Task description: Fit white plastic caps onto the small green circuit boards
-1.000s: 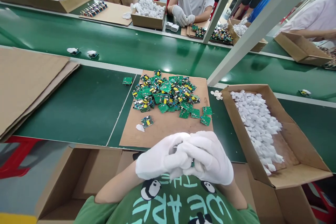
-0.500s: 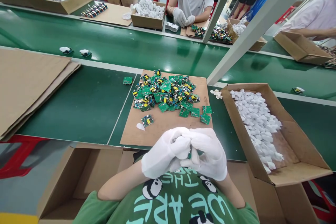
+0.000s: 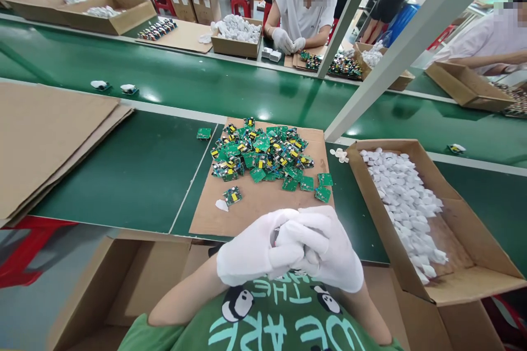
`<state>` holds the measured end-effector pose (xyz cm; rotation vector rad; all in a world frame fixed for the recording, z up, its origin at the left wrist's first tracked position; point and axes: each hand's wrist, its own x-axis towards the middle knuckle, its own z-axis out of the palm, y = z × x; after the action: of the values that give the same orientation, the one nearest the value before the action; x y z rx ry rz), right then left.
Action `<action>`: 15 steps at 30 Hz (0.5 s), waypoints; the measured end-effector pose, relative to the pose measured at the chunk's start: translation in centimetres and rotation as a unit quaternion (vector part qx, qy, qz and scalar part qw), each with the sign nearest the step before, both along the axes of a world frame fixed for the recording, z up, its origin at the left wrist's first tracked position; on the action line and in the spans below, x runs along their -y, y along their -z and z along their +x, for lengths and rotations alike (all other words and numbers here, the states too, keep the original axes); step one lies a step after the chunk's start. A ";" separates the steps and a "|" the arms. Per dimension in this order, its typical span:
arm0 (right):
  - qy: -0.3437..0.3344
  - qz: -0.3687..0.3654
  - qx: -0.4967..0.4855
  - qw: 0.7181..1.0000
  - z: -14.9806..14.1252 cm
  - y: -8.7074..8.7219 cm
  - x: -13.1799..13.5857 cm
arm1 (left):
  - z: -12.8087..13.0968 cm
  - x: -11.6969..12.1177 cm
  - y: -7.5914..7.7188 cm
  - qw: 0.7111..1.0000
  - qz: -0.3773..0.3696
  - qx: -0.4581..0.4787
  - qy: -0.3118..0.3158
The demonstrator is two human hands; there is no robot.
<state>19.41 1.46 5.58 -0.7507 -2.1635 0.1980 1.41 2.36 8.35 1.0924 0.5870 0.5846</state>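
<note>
Head view: on the green counter, an open cardboard box of white pieces stands at right, near a flat cardboard sheet bearing a heap of circuit boards. At the sheet's near edge the left hand and right hand meet, fingers curled together, so I cannot tell whether either grip holds anything. A forward sweep could push stray boards off the sheet's right edge, or knock the loose board away from the small white piece beside it.
</note>
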 end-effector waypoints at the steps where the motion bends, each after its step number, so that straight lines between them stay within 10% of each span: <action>1: -0.012 -0.006 0.012 1.000 0.1 0.1 -0.1 | -0.1 -0.1 0.1 1.000 0.002 -0.012 -0.006; 9: -0.036 -0.004 0.068 0.997 -1.1 0.4 -3.0 | -2.5 -1.5 3.9 0.996 -0.028 0.010 -0.082; 12: -0.002 -0.046 0.067 0.997 -0.9 -0.5 -7.7 | -5.2 -2.3 1.1 0.945 -0.001 -0.102 -0.311; 15: 0.089 -0.136 0.092 0.982 0.6 -0.1 -16.8 | -6.8 0.1 -3.9 0.945 0.066 -0.148 -0.283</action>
<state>20.02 18.26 5.66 -1.1532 -2.2532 0.3462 -5.41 2.25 12.23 1.1475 1.1583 0.9743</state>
